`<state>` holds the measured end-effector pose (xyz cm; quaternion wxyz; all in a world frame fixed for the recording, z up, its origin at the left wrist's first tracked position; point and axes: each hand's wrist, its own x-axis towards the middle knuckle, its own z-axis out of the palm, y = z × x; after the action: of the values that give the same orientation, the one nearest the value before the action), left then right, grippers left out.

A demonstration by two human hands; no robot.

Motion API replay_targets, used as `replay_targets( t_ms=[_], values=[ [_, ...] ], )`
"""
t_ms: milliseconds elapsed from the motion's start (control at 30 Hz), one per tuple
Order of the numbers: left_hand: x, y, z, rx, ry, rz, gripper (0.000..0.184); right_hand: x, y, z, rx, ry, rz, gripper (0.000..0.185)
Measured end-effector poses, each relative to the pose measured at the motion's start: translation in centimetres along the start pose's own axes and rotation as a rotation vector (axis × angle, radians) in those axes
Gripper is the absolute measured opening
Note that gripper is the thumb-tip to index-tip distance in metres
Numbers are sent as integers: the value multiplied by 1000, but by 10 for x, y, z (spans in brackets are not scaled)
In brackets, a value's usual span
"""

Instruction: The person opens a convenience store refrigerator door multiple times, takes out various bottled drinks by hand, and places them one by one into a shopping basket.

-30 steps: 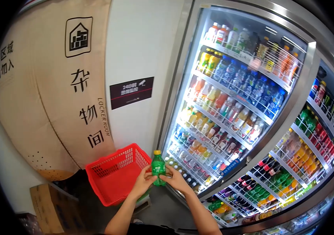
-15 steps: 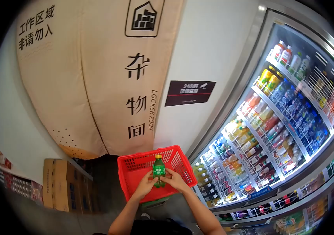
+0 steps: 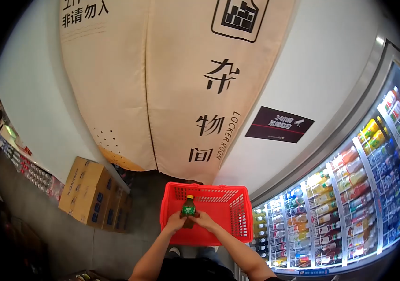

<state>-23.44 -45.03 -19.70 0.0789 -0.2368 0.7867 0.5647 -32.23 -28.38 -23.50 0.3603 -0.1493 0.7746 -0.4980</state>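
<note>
A small bottle (image 3: 189, 206) with a yellow cap and a green label is held upright between both hands. My left hand (image 3: 175, 221) grips it from the left, near the lower part. From the other side, the fingers of my right hand (image 3: 204, 219) close on it. Behind and beneath the bottle is a red plastic shopping basket (image 3: 209, 188) with perforated walls. The bottle's lower end is partly covered by my fingers. I cannot tell whether it touches the basket floor.
A beige curtain (image 3: 111, 93) printed "LOCKER ROOM" hangs ahead. Stacked cardboard boxes (image 3: 85, 192) stand at left on the grey floor (image 3: 76, 239). On the right is a lit drinks fridge (image 3: 331, 210) full of bottles. A dark sign (image 3: 279, 124) is on the white wall.
My view has turned left, so the curtain, sign and fridge sit further right and more of the left side shows. Both hands still hold the bottle over the basket.
</note>
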Motion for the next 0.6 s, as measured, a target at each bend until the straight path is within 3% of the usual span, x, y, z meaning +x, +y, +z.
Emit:
replay_targets(
  t_ms=[100, 167, 267, 367, 467, 600],
  values=[
    [5, -1, 3, 98, -70, -87, 48, 28, 35, 7, -34, -55, 5, 48],
    [12, -5, 9, 4, -121, -131, 44, 37, 48, 12, -50, -45, 42, 56],
    [32, -31, 25, -123, -176, -178, 46, 45, 54, 16, -84, -38, 63, 52],
    [40, -50, 37, -140, -126, -218, 49, 51, 60, 21, -255, -13, 56, 56],
    [46, -77, 51, -88, -15, -174, 43, 69, 89, 34, -185, -44, 27, 58],
    [57, -112, 59, -155, -45, -150, 48, 63, 78, 38, -231, -27, 67, 56]
  ],
)
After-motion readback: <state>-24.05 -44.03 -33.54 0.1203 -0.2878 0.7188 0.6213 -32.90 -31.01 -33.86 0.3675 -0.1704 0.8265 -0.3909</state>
